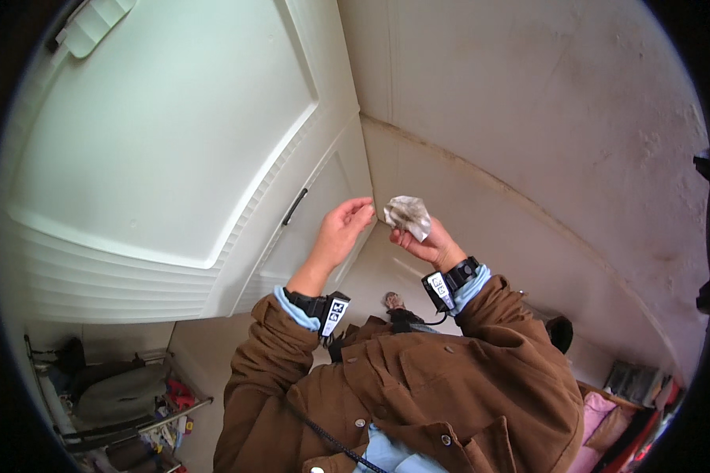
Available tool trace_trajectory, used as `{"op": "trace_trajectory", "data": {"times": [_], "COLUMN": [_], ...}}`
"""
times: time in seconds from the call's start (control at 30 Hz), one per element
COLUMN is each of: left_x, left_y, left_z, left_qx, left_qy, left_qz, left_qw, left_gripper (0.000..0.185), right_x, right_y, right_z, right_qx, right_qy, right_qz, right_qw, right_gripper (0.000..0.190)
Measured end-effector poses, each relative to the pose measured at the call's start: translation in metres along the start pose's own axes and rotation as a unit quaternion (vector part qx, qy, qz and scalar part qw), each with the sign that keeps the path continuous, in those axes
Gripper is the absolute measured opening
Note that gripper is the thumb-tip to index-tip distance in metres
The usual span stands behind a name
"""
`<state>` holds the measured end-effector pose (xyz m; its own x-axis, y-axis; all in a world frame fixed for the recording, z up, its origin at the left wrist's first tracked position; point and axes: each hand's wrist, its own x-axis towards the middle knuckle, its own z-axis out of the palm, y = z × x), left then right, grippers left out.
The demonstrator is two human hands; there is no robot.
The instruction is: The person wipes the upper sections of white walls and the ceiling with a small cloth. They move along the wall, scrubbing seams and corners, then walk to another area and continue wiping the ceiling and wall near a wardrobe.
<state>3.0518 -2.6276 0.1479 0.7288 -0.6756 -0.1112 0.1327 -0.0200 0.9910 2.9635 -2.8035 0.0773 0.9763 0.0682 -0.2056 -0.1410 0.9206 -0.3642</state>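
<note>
In my right hand [423, 241] is a crumpled white tissue or cloth [408, 216] with dark grey smudges, raised in front of me. My left hand [349, 227] is just left of it, fingers bent and apart from the cloth; no object shows in it. Left of that hand stands a white panelled cabinet or door [165, 136] with a dark handle [294, 207]. A wall [526, 106] with scuffs and brownish stains rises on the right, a ridge running across it.
A metal rack [189, 407] holding shoes and small items stands at the lower left. Pink fabric [597, 408] and boxes lie at the lower right. A cord crosses the front of my brown jacket [402, 378].
</note>
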Motion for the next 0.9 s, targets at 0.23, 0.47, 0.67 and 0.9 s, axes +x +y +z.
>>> {"op": "trace_trajectory", "data": {"times": [0.23,0.47,0.67,0.9], "left_x": [0.01,0.005,-0.01,-0.029], "left_y": [-0.004,-0.026,-0.033,-0.051], "left_z": [0.008,0.0,0.009,0.007], "left_qx": [0.055,0.169,0.307,0.383], "left_qy": [-0.066,0.034,0.148,0.075], "left_qz": [-0.032,0.03,0.14,0.21], "left_qw": [0.996,0.985,0.93,0.897], "left_gripper": [0.032,0.014,0.014,0.026], "right_x": [-0.007,-0.004,-0.014,0.009], "right_y": [0.019,0.034,0.042,0.042], "right_z": [-0.002,-0.003,0.016,0.014], "right_qx": [0.003,0.022,0.026,-0.266], "right_qy": [-0.019,0.019,0.072,0.114], "right_qz": [0.057,0.077,0.031,-0.037], "right_qw": [0.998,0.997,0.997,0.957], "right_gripper": [0.021,0.042,0.04,0.024]}}
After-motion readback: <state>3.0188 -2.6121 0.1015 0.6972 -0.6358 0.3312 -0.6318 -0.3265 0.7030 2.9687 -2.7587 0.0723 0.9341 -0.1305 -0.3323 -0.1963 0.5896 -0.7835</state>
